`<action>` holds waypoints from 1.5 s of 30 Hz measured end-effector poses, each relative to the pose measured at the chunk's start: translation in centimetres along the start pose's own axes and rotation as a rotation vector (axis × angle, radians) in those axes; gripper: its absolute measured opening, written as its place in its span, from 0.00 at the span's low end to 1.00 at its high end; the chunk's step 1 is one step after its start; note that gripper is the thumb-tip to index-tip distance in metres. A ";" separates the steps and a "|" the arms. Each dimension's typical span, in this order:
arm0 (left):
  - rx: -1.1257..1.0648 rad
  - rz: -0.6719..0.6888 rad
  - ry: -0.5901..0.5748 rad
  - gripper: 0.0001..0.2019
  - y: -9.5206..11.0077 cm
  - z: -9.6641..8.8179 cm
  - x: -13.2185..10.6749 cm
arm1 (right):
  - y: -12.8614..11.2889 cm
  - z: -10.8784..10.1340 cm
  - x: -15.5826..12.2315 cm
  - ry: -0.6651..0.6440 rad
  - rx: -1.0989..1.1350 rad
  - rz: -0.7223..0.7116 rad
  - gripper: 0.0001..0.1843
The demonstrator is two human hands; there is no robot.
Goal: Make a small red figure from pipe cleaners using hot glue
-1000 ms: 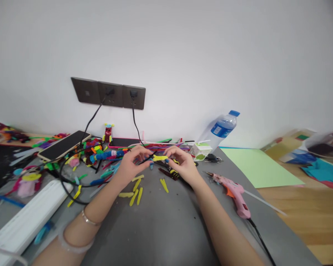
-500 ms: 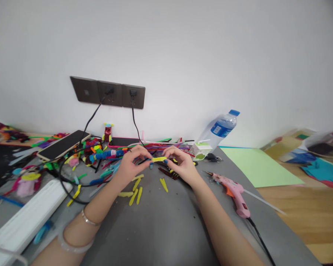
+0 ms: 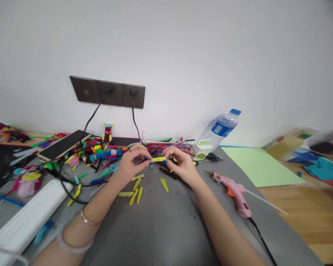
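Note:
My left hand [image 3: 131, 163] and my right hand [image 3: 180, 163] meet above the grey mat [image 3: 166, 229], each pinching one end of a short yellow pipe-cleaner piece [image 3: 158, 159]. A thin black strand runs down from the left fingers. Several folded yellow pieces [image 3: 135, 192] lie on the mat just below the hands, and another pair [image 3: 164, 184] sits under my right hand. Dark red pieces [image 3: 168, 173] lie beneath my right palm.
A pink glue gun [image 3: 235, 193] with a black cord lies to the right. A water bottle [image 3: 219, 130] leans at the wall beside a small carton [image 3: 201, 150]. Colourful pipe-cleaner clutter [image 3: 100, 153], a phone [image 3: 63, 144], black cables and a white power strip [image 3: 24, 220] fill the left. Green paper [image 3: 258, 166] lies right.
The yellow piece has been straightened and pulled level between both hands' fingertips; the hands have hardly shifted.

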State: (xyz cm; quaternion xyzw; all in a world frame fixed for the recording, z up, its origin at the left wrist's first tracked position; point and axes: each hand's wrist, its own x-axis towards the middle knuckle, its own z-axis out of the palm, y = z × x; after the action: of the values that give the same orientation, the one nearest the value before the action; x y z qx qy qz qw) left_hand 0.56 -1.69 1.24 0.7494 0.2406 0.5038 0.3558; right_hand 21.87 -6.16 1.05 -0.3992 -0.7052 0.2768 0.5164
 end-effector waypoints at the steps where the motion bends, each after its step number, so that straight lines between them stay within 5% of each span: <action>1: 0.004 0.000 -0.003 0.05 0.0 0.0 0.0 | 0.0 0.0 0.0 -0.004 0.000 -0.002 0.05; 29: -0.060 -0.008 -0.026 0.03 -0.4 0.0 -0.1 | -0.1 -0.2 -0.1 -0.015 -0.002 0.008 0.02; 45: -0.031 0.016 -0.142 0.03 -0.7 0.2 -0.6 | -0.2 -0.3 0.0 -0.045 0.060 0.043 0.04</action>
State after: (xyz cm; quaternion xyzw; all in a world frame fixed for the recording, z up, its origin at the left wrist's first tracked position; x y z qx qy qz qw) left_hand 0.55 -1.75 0.29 0.7796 0.2008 0.4558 0.3796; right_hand 22.15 -6.26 1.28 -0.3922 -0.6994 0.3180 0.5060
